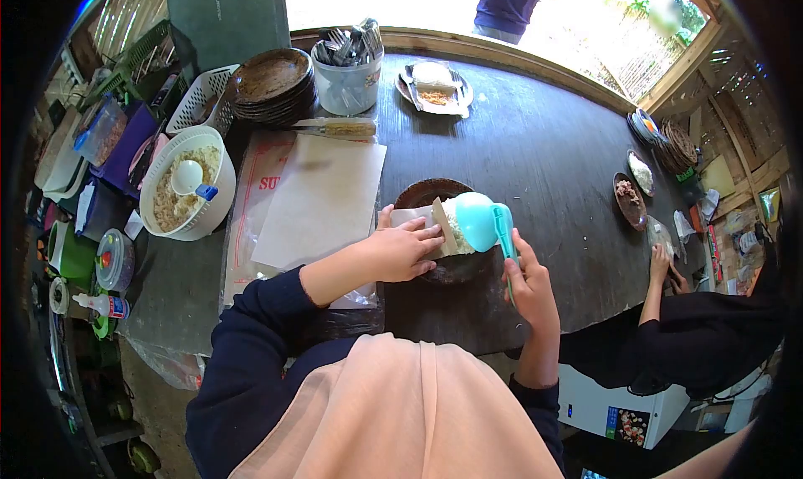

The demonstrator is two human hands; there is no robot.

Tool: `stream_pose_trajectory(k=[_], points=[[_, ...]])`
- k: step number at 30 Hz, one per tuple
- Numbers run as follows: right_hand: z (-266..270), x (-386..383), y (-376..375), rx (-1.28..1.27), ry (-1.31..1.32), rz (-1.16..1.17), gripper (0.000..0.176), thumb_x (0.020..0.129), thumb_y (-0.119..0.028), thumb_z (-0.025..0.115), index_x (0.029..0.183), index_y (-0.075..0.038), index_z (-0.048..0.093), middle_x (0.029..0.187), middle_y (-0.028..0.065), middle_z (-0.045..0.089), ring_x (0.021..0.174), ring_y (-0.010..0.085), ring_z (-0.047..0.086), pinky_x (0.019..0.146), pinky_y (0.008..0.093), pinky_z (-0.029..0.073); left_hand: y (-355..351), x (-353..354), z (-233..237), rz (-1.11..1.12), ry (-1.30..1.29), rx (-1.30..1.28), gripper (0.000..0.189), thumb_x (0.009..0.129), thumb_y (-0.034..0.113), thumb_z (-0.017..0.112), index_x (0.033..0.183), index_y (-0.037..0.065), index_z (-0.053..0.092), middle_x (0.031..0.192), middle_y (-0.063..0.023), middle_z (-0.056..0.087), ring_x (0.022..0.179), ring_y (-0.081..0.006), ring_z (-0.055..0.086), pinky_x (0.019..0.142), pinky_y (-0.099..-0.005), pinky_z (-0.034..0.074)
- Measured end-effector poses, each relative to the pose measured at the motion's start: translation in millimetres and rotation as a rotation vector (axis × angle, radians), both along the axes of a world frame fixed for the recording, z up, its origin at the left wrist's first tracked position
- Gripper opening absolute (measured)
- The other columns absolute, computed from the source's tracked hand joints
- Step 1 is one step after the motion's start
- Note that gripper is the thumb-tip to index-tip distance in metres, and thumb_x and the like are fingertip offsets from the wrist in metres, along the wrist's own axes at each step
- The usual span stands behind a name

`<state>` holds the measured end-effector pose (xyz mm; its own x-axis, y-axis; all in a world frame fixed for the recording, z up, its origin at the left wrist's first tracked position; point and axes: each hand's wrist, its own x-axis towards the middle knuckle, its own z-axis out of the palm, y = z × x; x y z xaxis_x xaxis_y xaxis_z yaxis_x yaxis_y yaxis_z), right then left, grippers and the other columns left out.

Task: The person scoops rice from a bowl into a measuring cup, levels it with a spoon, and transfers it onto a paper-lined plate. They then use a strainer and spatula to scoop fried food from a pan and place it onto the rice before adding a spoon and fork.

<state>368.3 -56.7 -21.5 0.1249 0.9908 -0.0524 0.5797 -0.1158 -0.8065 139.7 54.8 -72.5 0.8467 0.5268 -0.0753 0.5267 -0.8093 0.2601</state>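
On the dark table a brown plate bears white rice and a piece of brown paper. My left hand lies over the plate's left side, fingers spread and touching the paper beside the rice. My right hand is closed round the handle of a turquoise scoop. The scoop's rounded bowl is against the right side of the rice and hides part of it. To the left of my left hand, white paper sheets are stacked on a plastic packet with red print.
A white tub of rice, stacked brown plates and a cutlery bucket stand at the left. A served plate is at the back. A co-worker's hands are at the far right; another person stands outside.
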Motion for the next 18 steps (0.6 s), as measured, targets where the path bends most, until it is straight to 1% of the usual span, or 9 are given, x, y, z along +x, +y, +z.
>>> stream_pose_trajectory(k=[2, 3, 5, 6, 11, 12, 14, 18], points=[[-6.9, 7.3, 0.4, 0.036, 0.24, -0.054, 0.045, 0.091, -0.009, 0.043, 0.135, -0.007, 0.034, 0.063, 0.0072, 0.051, 0.048, 0.0085, 0.049, 0.043, 0.0232, 0.041, 1.5, -0.5, 4.3, 0.003, 0.011, -0.013, 0.047, 0.089, 0.038, 0.044, 0.131, 0.017, 0.042, 0.14, -0.0018, 0.036, 0.129, -0.024, 0.032, 0.095, -0.0677, 0.01], [-10.7, 11.9, 0.5, 0.036, 0.24, -0.054, 0.045, 0.091, -0.009, 0.043, 0.135, -0.007, 0.034, 0.063, 0.0072, 0.051, 0.048, 0.0085, 0.049, 0.043, 0.0232, 0.041, 2.0, -1.0, 7.8, -0.003, 0.013, -0.034, 0.046, 0.089, 0.038, 0.044, 0.13, 0.017, 0.043, 0.139, -0.0021, 0.036, 0.129, -0.0243, 0.032, 0.095, -0.0679, 0.009], [-16.6, 20.2, 0.5, 0.032, 0.503, -0.11, 0.046, 0.092, -0.009, 0.042, 0.136, -0.007, 0.032, 0.065, 0.0061, 0.051, 0.046, 0.0096, 0.048, 0.042, 0.023, 0.041, 2.2, -1.6, 11.3, -0.009, 0.016, -0.055, 0.044, 0.089, 0.038, 0.044, 0.129, 0.017, 0.044, 0.139, -0.0025, 0.037, 0.129, -0.0246, 0.032, 0.095, -0.0681, 0.009], [-16.4, 21.9, -0.1, 0.04, 0.516, -0.116, 0.047, 0.092, -0.01, 0.041, 0.137, -0.005, 0.03, 0.066, 0.0072, 0.051, 0.046, 0.0104, 0.048, 0.041, 0.0234, 0.041, 2.1, -1.6, 12.1, -0.003, 0.012, -0.05, 0.044, 0.09, 0.038, 0.044, 0.128, 0.018, 0.045, 0.139, -0.0029, 0.037, 0.129, -0.0246, 0.032, 0.095, -0.0683, 0.009], [-19.5, 28.1, -2.4, 0.088, 0.634, -0.148, 0.046, 0.092, -0.012, 0.04, 0.136, -0.002, 0.029, 0.067, 0.0083, 0.053, 0.046, 0.0116, 0.05, 0.041, 0.0237, 0.041, 4.0, -2.2, 10.0, 0.01, 0.002, -0.034, 0.042, 0.09, 0.039, 0.044, 0.127, 0.018, 0.046, 0.139, -0.004, 0.037, 0.13, -0.025, 0.031, 0.096, -0.0687, 0.008], [-20.1, 28.5, -3.2, 0.109, 0.658, -0.156, 0.047, 0.092, -0.013, 0.04, 0.136, -0.001, 0.028, 0.067, 0.0087, 0.054, 0.046, 0.012, 0.05, 0.041, 0.024, 0.041, 3.7, -3.0, 16.5, 0.007, 0.001, -0.048, 0.043, 0.09, 0.039, 0.043, 0.127, 0.018, 0.046, 0.138, -0.0043, 0.037, 0.13, -0.0248, 0.031, 0.096, -0.0684, 0.008], [-20.5, 24.5, -6.0, 0.131, 0.694, -0.175, 0.047, 0.092, -0.013, 0.041, 0.135, 0.0, 0.029, 0.067, 0.0089, 0.054, 0.046, 0.0126, 0.051, 0.041, 0.0244, 0.042, 3.3, -5.3, 19.9, 0.006, 0.001, -0.057, 0.043, 0.09, 0.039, 0.043, 0.127, 0.017, 0.046, 0.138, -0.0045, 0.038, 0.13, -0.0245, 0.031, 0.097, -0.0681, 0.007], [-24.8, 19.6, -10.6, 0.174, 0.796, -0.185, 0.046, 0.092, -0.014, 0.041, 0.134, 0.0, 0.029, 0.067, 0.0095, 0.054, 0.046, 0.0147, 0.052, 0.041, 0.0257, 0.042, 4.3, -17.4, 26.8, 0.08, -0.022, -0.017, 0.043, 0.091, 0.038, 0.042, 0.126, 0.014, 0.047, 0.136, -0.0059, 0.04, 0.129, -0.0236, 0.032, 0.098, -0.0653, 0.006]])
